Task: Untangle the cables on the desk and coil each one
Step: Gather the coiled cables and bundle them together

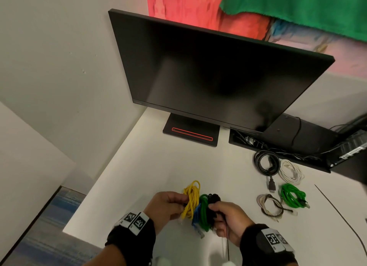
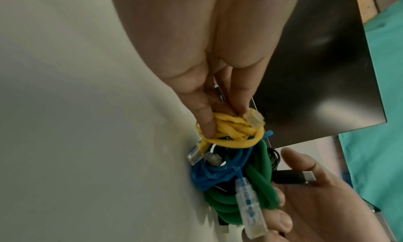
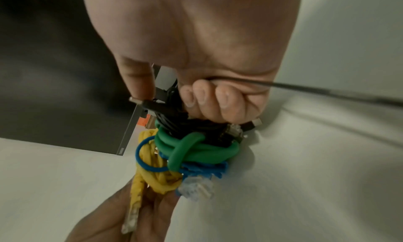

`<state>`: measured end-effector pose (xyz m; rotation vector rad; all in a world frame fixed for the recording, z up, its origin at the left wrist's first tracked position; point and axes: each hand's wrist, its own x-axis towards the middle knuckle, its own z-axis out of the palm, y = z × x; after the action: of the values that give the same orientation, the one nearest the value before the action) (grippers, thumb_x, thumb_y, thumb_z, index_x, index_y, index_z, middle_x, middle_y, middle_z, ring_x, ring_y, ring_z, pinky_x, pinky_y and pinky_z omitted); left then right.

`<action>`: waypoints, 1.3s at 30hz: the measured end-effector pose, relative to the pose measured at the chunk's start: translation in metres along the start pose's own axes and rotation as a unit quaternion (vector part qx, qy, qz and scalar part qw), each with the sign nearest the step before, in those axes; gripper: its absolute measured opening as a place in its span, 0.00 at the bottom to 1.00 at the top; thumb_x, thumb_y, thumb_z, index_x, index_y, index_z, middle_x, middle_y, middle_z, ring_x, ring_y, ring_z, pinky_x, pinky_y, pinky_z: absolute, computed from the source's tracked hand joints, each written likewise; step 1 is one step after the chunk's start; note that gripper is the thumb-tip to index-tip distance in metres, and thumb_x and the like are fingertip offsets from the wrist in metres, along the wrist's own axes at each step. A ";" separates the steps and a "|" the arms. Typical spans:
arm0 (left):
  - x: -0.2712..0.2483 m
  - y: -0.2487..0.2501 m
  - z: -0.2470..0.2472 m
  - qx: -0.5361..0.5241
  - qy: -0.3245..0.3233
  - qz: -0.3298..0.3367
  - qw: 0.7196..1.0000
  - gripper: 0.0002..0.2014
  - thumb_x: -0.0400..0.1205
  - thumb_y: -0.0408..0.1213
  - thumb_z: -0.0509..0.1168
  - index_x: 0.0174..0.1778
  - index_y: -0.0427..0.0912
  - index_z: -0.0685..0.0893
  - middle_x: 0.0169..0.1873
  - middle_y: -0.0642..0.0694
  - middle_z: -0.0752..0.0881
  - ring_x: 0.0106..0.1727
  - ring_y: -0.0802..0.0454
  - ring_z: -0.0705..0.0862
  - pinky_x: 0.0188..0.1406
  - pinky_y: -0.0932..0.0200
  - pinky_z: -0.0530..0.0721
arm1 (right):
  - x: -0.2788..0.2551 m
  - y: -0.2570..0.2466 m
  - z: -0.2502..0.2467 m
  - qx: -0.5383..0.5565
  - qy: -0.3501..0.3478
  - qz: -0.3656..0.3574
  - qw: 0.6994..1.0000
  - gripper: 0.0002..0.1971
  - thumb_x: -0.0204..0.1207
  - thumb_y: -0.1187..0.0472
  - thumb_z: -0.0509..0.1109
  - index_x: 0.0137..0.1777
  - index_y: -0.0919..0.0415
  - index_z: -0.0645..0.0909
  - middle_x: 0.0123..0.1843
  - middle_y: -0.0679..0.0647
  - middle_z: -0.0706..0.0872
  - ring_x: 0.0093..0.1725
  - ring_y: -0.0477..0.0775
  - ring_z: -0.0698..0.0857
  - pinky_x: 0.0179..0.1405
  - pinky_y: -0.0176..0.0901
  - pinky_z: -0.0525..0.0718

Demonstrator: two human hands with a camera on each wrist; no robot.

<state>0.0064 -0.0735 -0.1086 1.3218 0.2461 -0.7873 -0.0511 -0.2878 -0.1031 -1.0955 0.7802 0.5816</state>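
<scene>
A knot of cables [image 1: 200,208] is held just above the near edge of the white desk [image 1: 158,162], between the two hands. In it, a yellow cable [image 1: 191,198] sits on the left, a blue cable [image 1: 195,216] lies low in the middle, a thick green cable [image 1: 204,212] wraps beside it, and a black cable [image 1: 213,198] is on the right. The blue cable loops around the yellow one, and the green one is wound over the blue and black strands.

The left hand [image 1: 166,206] pinches the yellow bundle, its fingers [image 2: 205,118] curled together onto the strands. The right hand [image 1: 228,220] is closed tight on the black cable, fingers [image 3: 218,99] folded into the palm, with the thumb resting on a black plug. A thin black strand runs out of this fist toward the near right. Clear plastic plugs hang from the yellow and blue ends.

On the desk to the right, well apart from the knot, lie four separate coils: a black coil [image 1: 266,162] farthest, a white coil [image 1: 291,170] just beside it, a bright green coil [image 1: 293,195] nearer, and a braided coil [image 1: 271,207] to its left.

A dark monitor [image 1: 208,71] stands at the far side of the desk.
</scene>
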 end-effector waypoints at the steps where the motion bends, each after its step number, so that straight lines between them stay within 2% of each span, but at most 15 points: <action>1: 0.001 0.000 0.000 0.003 0.001 0.001 1.000 0.16 0.76 0.12 0.62 0.43 0.33 0.91 0.43 0.32 0.91 0.40 0.43 0.90 0.49 0.48 0.89 | 0.000 -0.001 0.001 0.005 0.000 0.003 1.000 0.13 0.77 0.61 0.70 0.32 0.57 0.73 0.26 0.52 0.65 0.21 0.49 0.60 0.17 0.37 0.62; 5: 0.003 -0.001 -0.001 0.034 0.012 0.025 0.999 0.12 0.81 0.18 0.64 0.45 0.35 0.90 0.36 0.38 0.90 0.35 0.50 0.88 0.38 0.59 0.87 | 0.000 -0.005 0.005 0.039 -0.007 0.019 0.999 0.16 0.77 0.56 0.60 0.27 0.56 0.76 0.27 0.53 0.63 0.21 0.50 0.59 0.17 0.37 0.59; 10: 0.012 -0.001 0.000 0.083 0.071 0.084 0.990 0.15 0.81 0.18 0.62 0.42 0.39 0.90 0.28 0.46 0.86 0.22 0.59 0.74 0.22 0.69 0.72 | 0.000 -0.006 0.010 -0.029 -0.006 -0.004 1.000 0.16 0.76 0.68 0.61 0.27 0.61 0.80 0.26 0.60 0.74 0.20 0.53 0.67 0.19 0.39 0.63; 15: 0.017 0.001 -0.005 0.130 0.097 0.124 0.979 0.15 0.81 0.19 0.63 0.42 0.42 0.89 0.30 0.49 0.88 0.30 0.54 0.78 0.31 0.66 0.77 | -0.005 -0.021 0.011 -0.225 -0.005 -0.047 0.973 0.05 0.74 0.74 0.65 0.46 0.68 0.81 0.36 0.66 0.91 0.25 0.58 0.86 0.19 0.36 0.73; 17: 0.017 0.004 -0.006 0.166 0.117 0.145 0.968 0.17 0.81 0.19 0.64 0.40 0.47 0.88 0.30 0.53 0.89 0.31 0.57 0.82 0.36 0.63 0.80 | -0.009 -0.027 0.016 -0.304 0.002 -0.056 0.951 0.01 0.76 0.68 0.69 0.45 0.66 0.80 0.35 0.62 0.92 0.27 0.57 0.89 0.20 0.34 0.74; 20: 0.016 0.015 -0.009 0.212 0.151 0.176 0.949 0.16 0.81 0.21 0.64 0.40 0.49 0.87 0.36 0.48 0.90 0.38 0.52 0.85 0.45 0.56 0.84 | -0.012 -0.035 0.021 -0.465 0.073 -0.108 0.876 0.14 0.74 0.51 0.76 0.35 0.58 0.77 0.25 0.54 0.88 0.22 0.50 0.83 0.25 0.36 0.75; 22: 0.013 0.024 -0.013 0.241 0.154 0.204 0.936 0.15 0.81 0.21 0.64 0.40 0.47 0.87 0.38 0.49 0.89 0.40 0.54 0.86 0.45 0.62 0.82 | -0.016 -0.038 0.021 -0.517 0.122 -0.139 0.836 0.15 0.73 0.48 0.75 0.37 0.54 0.73 0.32 0.53 0.88 0.29 0.51 0.82 0.32 0.42 0.77; 24: 0.010 0.033 -0.015 0.275 0.153 0.227 0.921 0.13 0.81 0.22 0.64 0.43 0.44 0.88 0.38 0.50 0.89 0.42 0.56 0.86 0.43 0.71 0.79 | -0.021 -0.043 0.019 -0.510 0.109 -0.143 0.841 0.08 0.75 0.55 0.71 0.41 0.53 0.73 0.40 0.54 0.88 0.36 0.53 0.84 0.36 0.44 0.81; 26: 0.006 0.041 -0.016 0.299 0.147 0.241 0.911 0.12 0.81 0.22 0.63 0.45 0.41 0.88 0.39 0.52 0.88 0.43 0.58 0.85 0.43 0.74 0.78 | -0.032 -0.052 0.018 -0.469 0.054 -0.126 0.872 0.04 0.71 0.61 0.67 0.45 0.55 0.78 0.41 0.54 0.91 0.36 0.52 0.87 0.33 0.39 0.79; 28: 0.004 0.048 -0.016 0.306 0.128 0.250 0.910 0.12 0.81 0.21 0.62 0.45 0.40 0.88 0.40 0.51 0.89 0.45 0.59 0.85 0.46 0.73 0.78 | -0.044 -0.060 0.017 -0.392 -0.026 -0.099 0.914 0.16 0.62 0.64 0.65 0.50 0.59 0.84 0.43 0.54 0.93 0.41 0.50 0.91 0.35 0.39 0.81; 30: 0.003 0.052 -0.016 0.288 0.111 0.255 0.916 0.12 0.81 0.19 0.61 0.45 0.38 0.87 0.41 0.48 0.89 0.45 0.57 0.86 0.49 0.72 0.80 | -0.052 -0.065 0.017 -0.270 -0.113 -0.076 0.953 0.27 0.53 0.69 0.60 0.54 0.66 0.88 0.49 0.61 0.93 0.48 0.57 0.92 0.39 0.42 0.85; 32: 0.005 0.055 -0.016 0.249 0.101 0.247 0.931 0.14 0.82 0.18 0.60 0.46 0.39 0.87 0.40 0.46 0.89 0.44 0.56 0.87 0.50 0.68 0.82 | -0.057 -0.067 0.015 -0.185 -0.180 -0.066 0.964 0.32 0.51 0.75 0.56 0.55 0.70 0.89 0.54 0.68 0.91 0.54 0.64 0.91 0.41 0.45 0.88; 34: 0.007 0.056 -0.017 0.222 0.093 0.234 0.942 0.15 0.83 0.18 0.59 0.47 0.41 0.86 0.39 0.47 0.90 0.42 0.58 0.89 0.49 0.66 0.83 | -0.058 -0.068 0.015 -0.160 -0.221 -0.061 0.960 0.34 0.54 0.80 0.52 0.59 0.71 0.88 0.58 0.71 0.89 0.58 0.66 0.90 0.43 0.47 0.89; 37: 0.008 0.058 -0.018 0.228 0.074 0.226 0.944 0.16 0.83 0.19 0.60 0.46 0.44 0.87 0.37 0.49 0.91 0.41 0.60 0.89 0.47 0.67 0.84 | -0.052 -0.068 0.016 -0.156 -0.237 -0.056 0.957 0.32 0.70 0.91 0.48 0.63 0.69 0.84 0.58 0.66 0.91 0.57 0.61 0.91 0.45 0.45 0.89; 39: 0.006 0.059 -0.019 0.233 0.066 0.220 0.945 0.16 0.83 0.19 0.60 0.46 0.45 0.87 0.36 0.49 0.91 0.40 0.60 0.89 0.46 0.68 0.84 | -0.051 -0.067 0.023 -0.230 -0.207 -0.122 0.943 0.18 0.82 0.79 0.60 0.59 0.62 0.86 0.52 0.56 0.93 0.51 0.53 0.92 0.44 0.40 0.87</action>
<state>0.0538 -0.0563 -0.0716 1.7970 -0.1442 -0.3830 -0.0256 -0.2921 -0.0201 -1.4095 0.1328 0.7709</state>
